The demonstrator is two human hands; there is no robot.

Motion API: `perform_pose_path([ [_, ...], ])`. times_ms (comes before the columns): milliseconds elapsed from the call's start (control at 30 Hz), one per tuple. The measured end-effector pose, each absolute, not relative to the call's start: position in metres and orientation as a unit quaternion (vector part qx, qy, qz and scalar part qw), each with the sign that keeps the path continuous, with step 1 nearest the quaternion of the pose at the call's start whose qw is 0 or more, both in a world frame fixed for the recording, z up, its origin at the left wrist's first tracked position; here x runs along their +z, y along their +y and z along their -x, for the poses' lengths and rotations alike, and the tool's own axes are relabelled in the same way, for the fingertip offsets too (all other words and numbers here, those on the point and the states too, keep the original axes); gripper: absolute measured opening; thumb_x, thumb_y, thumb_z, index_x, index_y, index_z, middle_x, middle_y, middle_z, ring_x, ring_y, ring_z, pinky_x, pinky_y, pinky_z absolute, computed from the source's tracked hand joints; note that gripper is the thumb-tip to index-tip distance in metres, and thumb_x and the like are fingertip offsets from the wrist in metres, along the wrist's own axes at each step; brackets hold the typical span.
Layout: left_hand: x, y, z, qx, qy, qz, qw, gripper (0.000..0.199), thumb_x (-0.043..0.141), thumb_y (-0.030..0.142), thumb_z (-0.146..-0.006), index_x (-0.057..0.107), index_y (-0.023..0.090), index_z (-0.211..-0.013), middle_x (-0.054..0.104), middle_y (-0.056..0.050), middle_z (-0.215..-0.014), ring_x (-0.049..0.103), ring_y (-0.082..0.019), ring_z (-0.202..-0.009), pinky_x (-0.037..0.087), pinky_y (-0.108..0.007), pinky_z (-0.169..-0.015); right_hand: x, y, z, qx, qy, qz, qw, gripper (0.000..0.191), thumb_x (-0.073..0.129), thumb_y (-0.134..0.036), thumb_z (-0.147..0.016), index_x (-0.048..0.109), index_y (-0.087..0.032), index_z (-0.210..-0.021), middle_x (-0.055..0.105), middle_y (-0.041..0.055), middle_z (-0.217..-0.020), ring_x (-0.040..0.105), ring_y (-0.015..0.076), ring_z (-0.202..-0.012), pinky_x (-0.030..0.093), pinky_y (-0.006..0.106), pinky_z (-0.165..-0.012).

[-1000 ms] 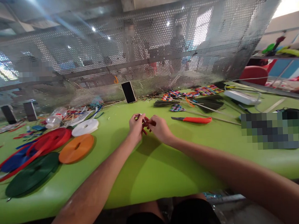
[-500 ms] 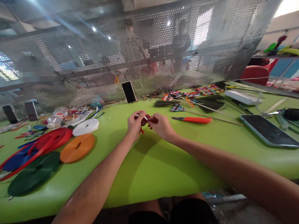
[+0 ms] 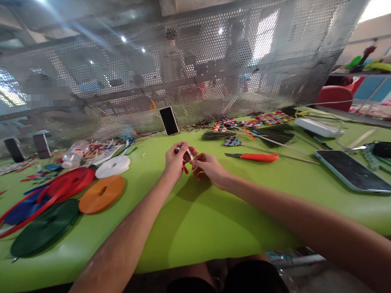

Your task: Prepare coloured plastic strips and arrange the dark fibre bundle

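In the middle of the view, above the green table, my left hand (image 3: 176,162) is closed round a small bundle of ribbon strips. A red ribbon end (image 3: 185,169) hangs below its fingers. A white ribbon (image 3: 190,154) curves out on the right side, towards the fingertips of my right hand (image 3: 211,168). The thumb and forefinger of that hand pinch at the white ribbon's end, while its other fingers curl underneath. Most of the bundle is hidden by my fingers. To the right lies an orange-handled knife (image 3: 259,157) with its blade pointing left.
Flat ribbon rolls lie on the left: white (image 3: 112,167), orange (image 3: 102,194), red (image 3: 77,182), green (image 3: 45,228) and blue. An upright phone (image 3: 169,121) stands behind my hands. Another phone (image 3: 355,172) lies right. Woven pieces (image 3: 273,117) lie before a perforated metal screen (image 3: 198,73).
My right hand has shifted slightly down, its fingers a little apart from the left hand's. More of the white ribbon now shows as a curve between the hands.
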State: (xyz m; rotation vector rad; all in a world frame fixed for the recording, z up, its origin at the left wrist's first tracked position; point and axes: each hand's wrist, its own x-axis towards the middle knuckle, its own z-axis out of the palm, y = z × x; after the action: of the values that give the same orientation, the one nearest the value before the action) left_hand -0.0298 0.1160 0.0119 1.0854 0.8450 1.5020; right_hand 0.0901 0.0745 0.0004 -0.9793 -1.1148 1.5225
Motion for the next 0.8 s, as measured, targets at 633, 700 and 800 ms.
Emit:
perform_pose_path([
  [633,0.023,0.101,0.027,0.566,0.343,-0.574,0.483,0.034,0.081,0.043,-0.067,0.069,0.017,-0.085,0.075,-0.008,-0.078,0.07,-0.017,-0.064,0.047,-0.02,-0.047,0.007,0.078,-0.097,0.701,-0.384,0.306,0.517,0.026,0.082,-0.022,-0.061,0.059,-0.015,-0.071,0.05,-0.0056,-0.059,0.034,0.0038,-0.046,0.034,0.022,-0.044],
  [700,0.026,0.101,0.028,0.574,0.336,-0.568,0.485,0.033,0.082,0.041,-0.066,0.068,0.017,-0.083,0.075,-0.007,-0.077,0.069,-0.016,-0.062,0.051,-0.022,-0.051,0.004,0.079,-0.094,0.704,-0.379,0.288,0.526,0.025,0.081,-0.025,-0.064,0.06,-0.014,-0.074,0.053,-0.0037,-0.062,0.041,0.0055,-0.049,0.039,0.023,-0.047],
  [800,0.028,0.1,0.029,0.571,0.328,-0.565,0.497,0.031,0.081,0.039,-0.066,0.067,0.017,-0.083,0.074,-0.006,-0.078,0.07,-0.017,-0.063,0.055,-0.025,-0.057,-0.001,0.08,-0.091,0.696,-0.393,0.283,0.53,0.026,0.079,-0.03,-0.067,0.062,-0.013,-0.076,0.059,0.0008,-0.069,0.053,0.0092,-0.056,0.048,0.027,-0.056],
])
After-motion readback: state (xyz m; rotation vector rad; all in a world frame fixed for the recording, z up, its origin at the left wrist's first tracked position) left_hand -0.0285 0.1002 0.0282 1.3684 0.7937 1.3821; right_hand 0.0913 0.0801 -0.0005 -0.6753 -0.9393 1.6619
